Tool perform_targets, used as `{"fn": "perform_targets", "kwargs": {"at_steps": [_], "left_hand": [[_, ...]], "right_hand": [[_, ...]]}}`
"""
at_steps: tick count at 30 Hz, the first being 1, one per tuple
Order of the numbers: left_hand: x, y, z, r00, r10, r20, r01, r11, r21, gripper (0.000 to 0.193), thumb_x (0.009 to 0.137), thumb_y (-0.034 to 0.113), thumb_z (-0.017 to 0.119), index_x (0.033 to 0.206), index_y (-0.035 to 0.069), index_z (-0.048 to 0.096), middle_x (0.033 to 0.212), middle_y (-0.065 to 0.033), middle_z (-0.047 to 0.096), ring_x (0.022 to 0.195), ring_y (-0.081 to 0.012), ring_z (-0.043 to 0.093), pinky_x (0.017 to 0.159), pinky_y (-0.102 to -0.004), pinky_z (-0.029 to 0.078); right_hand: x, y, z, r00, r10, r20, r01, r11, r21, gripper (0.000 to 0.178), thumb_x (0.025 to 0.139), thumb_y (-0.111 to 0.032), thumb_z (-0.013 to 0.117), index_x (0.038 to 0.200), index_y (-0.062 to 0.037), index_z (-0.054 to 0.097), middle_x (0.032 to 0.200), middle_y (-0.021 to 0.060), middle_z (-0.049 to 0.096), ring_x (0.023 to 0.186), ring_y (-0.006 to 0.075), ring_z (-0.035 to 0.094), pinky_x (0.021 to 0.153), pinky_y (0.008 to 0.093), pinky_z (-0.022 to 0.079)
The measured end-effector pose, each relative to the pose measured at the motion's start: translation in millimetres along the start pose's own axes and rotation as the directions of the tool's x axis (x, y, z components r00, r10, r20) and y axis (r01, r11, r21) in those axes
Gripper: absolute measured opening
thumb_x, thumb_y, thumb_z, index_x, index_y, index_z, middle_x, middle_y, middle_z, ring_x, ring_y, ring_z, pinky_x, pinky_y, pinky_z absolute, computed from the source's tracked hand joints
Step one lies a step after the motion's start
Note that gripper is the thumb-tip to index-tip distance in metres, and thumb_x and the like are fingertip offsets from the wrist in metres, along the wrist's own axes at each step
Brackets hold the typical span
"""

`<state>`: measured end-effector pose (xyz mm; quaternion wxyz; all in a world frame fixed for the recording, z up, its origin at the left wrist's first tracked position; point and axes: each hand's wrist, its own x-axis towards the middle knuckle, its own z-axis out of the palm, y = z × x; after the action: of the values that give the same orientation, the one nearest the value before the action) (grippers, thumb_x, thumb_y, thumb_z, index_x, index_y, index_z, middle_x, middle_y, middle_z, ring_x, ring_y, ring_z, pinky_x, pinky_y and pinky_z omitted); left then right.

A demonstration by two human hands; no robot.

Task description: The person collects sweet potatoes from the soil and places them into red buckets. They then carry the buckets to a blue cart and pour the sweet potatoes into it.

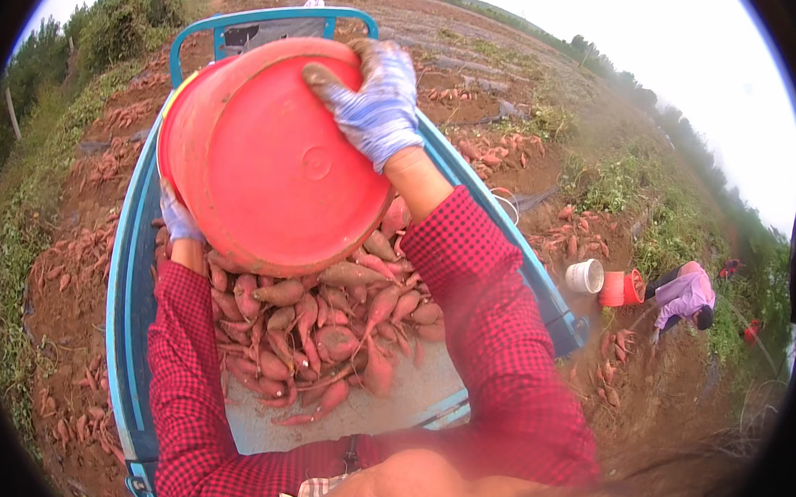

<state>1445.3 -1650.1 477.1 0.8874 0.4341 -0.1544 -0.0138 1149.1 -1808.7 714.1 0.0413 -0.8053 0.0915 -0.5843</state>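
I hold an orange-red plastic bucket (268, 161) tipped upside down over a blue cart bed (131, 270). My right hand (374, 99), in a soiled blue-white glove, grips the bucket's upturned bottom rim. My left hand (179, 219), gloved the same way, grasps the bucket's lower left edge and is mostly hidden behind it. Under the bucket lies a pile of reddish sweet potatoes (321, 334) on the cart's pale floor. Both my sleeves are red checked.
More sweet potatoes lie in rows on the brown soil (83, 250) left of the cart and at the right (578, 240). A person in a purple top (683, 299) bends beside a white bucket (586, 276) and orange buckets (621, 287). Green bushes border the field.
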Motion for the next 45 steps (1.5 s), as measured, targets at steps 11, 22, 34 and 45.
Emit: {"fn": "perform_targets", "kwargs": {"at_steps": [11, 22, 34, 45], "left_hand": [[-8, 179, -14, 0.89, 0.337, 0.308, -0.358, 0.934, 0.012, 0.031, 0.091, 0.023, 0.058, 0.116, 0.004, 0.056, 0.114, -0.0069, 0.06, 0.103, -0.0177, 0.059, 0.088, -0.0312, 0.048], [-165, 211, -124, 0.938, 0.008, 0.346, -0.213, 0.802, 0.558, 0.032, 0.089, 0.011, 0.062, 0.117, -0.001, 0.053, 0.11, -0.0077, 0.06, 0.1, -0.0139, 0.057, 0.09, -0.0283, 0.045], [-239, 192, -101, 0.975, -0.014, 0.223, -0.136, 0.755, 0.642, 0.034, 0.089, 0.008, 0.062, 0.119, -0.003, 0.05, 0.107, -0.0067, 0.061, 0.091, -0.0074, 0.058, 0.08, -0.0203, 0.047], [-394, 174, -112, 0.993, -0.01, 0.116, -0.076, 0.705, 0.706, 0.036, 0.089, 0.009, 0.062, 0.12, -0.003, 0.049, 0.107, -0.0085, 0.061, 0.092, -0.0113, 0.059, 0.083, -0.0247, 0.048]], "right_hand": [[-102, 71, -5, 0.93, 0.339, 0.141, -0.357, 0.748, 0.56, 0.051, 0.089, -0.041, 0.054, 0.12, -0.0003, 0.053, 0.114, 0.0207, 0.056, 0.106, 0.036, 0.052, 0.094, 0.0409, 0.039], [-474, 76, -59, 0.278, 0.684, 0.674, -0.891, 0.445, -0.084, 0.066, 0.076, -0.031, 0.071, 0.128, 0.0017, 0.047, 0.115, 0.0223, 0.059, 0.104, 0.0292, 0.06, 0.084, 0.0351, 0.049], [-654, 84, -129, -0.456, 0.87, 0.188, -0.564, -0.119, -0.817, 0.113, 0.061, -0.049, 0.079, 0.145, -0.0049, 0.02, 0.144, 0.0235, 0.03, 0.133, 0.0351, 0.034, 0.107, 0.0391, 0.034], [-639, 21, -117, -0.47, 0.881, 0.055, -0.783, -0.388, -0.487, 0.119, 0.062, -0.051, 0.078, 0.149, -0.0153, 0.005, 0.15, 0.0258, 0.008, 0.135, 0.0427, 0.025, 0.109, 0.0477, 0.028]]}}
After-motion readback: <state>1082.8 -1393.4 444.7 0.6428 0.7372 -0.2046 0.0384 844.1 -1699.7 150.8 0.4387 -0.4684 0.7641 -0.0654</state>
